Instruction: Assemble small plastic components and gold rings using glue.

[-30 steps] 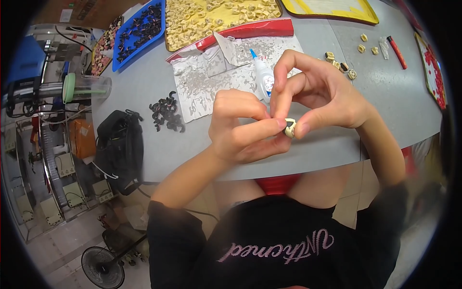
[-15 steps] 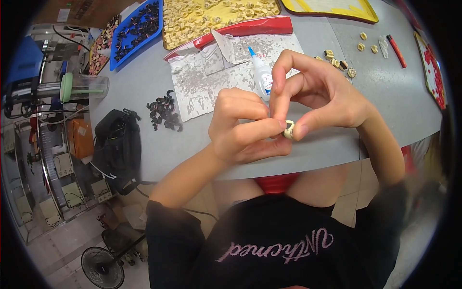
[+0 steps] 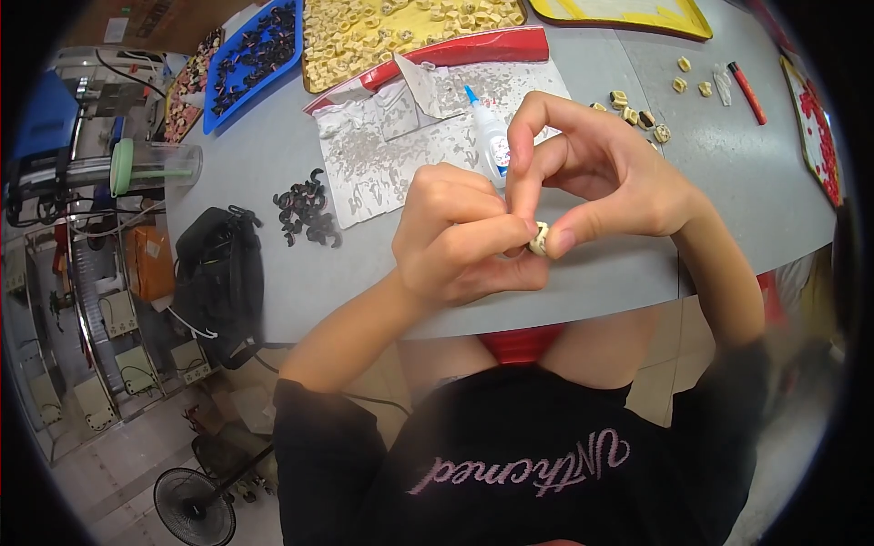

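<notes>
Left hand (image 3: 460, 238), right hand (image 3: 605, 173) pinch small cream piece (image 3: 540, 239) above grey table (image 3: 728, 182).

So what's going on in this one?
A person sits at a grey table and pinches a small cream-coloured piece between the fingertips of both hands, the left hand and the right hand, just above the table's near edge. Behind the hands stands a small glue bottle with a blue tip, on a sheet of paper. A pile of small black pieces lies to the left, a few more cream pieces to the right, and trays of parts at the far edge.
</notes>
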{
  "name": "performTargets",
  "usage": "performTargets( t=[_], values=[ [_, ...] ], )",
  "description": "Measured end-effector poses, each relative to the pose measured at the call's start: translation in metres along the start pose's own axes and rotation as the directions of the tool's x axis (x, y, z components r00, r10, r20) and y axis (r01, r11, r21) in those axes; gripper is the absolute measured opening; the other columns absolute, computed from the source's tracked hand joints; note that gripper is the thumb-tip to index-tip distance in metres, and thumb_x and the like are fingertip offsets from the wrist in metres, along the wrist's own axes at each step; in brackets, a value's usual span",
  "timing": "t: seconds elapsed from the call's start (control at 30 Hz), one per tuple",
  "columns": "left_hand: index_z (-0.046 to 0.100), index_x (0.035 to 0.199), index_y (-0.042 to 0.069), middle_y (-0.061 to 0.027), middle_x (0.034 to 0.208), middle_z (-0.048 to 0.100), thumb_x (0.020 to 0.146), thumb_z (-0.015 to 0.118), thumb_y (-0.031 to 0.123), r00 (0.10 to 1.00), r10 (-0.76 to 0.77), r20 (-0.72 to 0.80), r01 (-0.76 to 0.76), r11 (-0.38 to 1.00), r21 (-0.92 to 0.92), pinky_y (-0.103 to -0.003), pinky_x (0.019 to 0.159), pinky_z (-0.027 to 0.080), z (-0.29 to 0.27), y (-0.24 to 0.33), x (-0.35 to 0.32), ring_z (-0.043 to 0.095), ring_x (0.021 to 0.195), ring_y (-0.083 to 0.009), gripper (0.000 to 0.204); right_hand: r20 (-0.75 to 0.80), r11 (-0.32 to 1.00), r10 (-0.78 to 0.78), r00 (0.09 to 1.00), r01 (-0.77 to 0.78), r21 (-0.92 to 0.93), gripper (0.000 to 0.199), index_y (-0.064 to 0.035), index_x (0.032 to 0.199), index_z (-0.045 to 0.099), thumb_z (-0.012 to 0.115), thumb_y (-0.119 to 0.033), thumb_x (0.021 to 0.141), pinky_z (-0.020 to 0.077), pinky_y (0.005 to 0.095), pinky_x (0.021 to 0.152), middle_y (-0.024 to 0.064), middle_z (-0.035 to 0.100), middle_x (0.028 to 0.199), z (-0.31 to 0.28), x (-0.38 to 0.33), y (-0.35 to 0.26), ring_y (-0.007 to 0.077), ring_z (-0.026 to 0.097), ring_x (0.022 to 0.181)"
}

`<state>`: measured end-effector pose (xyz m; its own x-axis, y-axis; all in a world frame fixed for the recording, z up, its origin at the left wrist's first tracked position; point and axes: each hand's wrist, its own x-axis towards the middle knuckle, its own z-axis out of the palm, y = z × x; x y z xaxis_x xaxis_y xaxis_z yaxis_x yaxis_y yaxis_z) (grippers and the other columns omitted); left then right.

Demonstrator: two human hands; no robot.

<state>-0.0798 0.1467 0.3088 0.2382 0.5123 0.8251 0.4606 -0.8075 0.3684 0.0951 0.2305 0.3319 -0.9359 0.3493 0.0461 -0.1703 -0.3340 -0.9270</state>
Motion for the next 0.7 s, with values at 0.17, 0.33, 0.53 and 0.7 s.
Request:
performTargets(
  t=[0.17,0.33,0.53,0.7],
  values=[
    [0.056,0.093,0.013,-0.0015,0.084,0.047,0.05,0.085,0.008,0.999,-0.031,0.032,0.03,0.999,0.036,-0.025,0.058,0.043,0.0,0.0007,-0.001,0.051,0.07,-0.0159,0.053,-0.003,1.0,-0.001,1.0,0.001,-0.002,0.056,-0.0051,0.106,0.041,0.08,-0.003,0.066,0.041,0.0294,0.088,0.0081,0.066,0.085,-0.0035,-0.0006,0.0023,0.0155,0.059,0.087],
    [0.055,0.092,0.013,-0.0018,0.084,0.047,0.049,0.084,0.005,0.999,-0.027,0.029,0.025,0.998,0.058,-0.026,0.058,0.042,-0.0001,0.0018,0.0023,0.051,0.069,-0.0162,0.053,-0.011,1.0,0.015,1.0,-0.015,-0.016,0.056,-0.0051,0.106,0.04,0.08,-0.004,0.066,0.041,0.0288,0.088,0.0078,0.066,0.086,-0.0017,0.0002,-0.0004,0.015,0.058,0.088],
    [0.054,0.092,0.013,-0.0017,0.082,0.047,0.051,0.081,0.002,0.999,-0.028,0.017,0.027,0.998,0.06,-0.025,0.057,0.041,0.0019,0.0004,0.0013,0.05,0.067,-0.0159,0.05,-0.015,1.0,0.018,1.0,-0.018,-0.001,0.056,-0.0051,0.106,0.04,0.08,-0.004,0.066,0.0406,0.0285,0.088,0.0079,0.066,0.086,-0.004,-0.0008,0.0001,0.0149,0.058,0.089],
    [0.054,0.092,0.012,-0.0018,0.083,0.047,0.053,0.08,0.002,0.999,-0.05,0.01,0.049,0.999,0.004,-0.025,0.058,0.041,0.0034,-0.002,0.0014,0.049,0.069,-0.0159,0.048,0.01,0.998,-0.045,0.999,0.045,-0.041,0.046,-0.0045,0.105,0.043,0.076,-0.002,0.072,0.0428,0.0283,0.087,0.0073,0.066,0.087,-0.0062,-0.0004,0.0018,0.0137,0.06,0.088]
  ],
)
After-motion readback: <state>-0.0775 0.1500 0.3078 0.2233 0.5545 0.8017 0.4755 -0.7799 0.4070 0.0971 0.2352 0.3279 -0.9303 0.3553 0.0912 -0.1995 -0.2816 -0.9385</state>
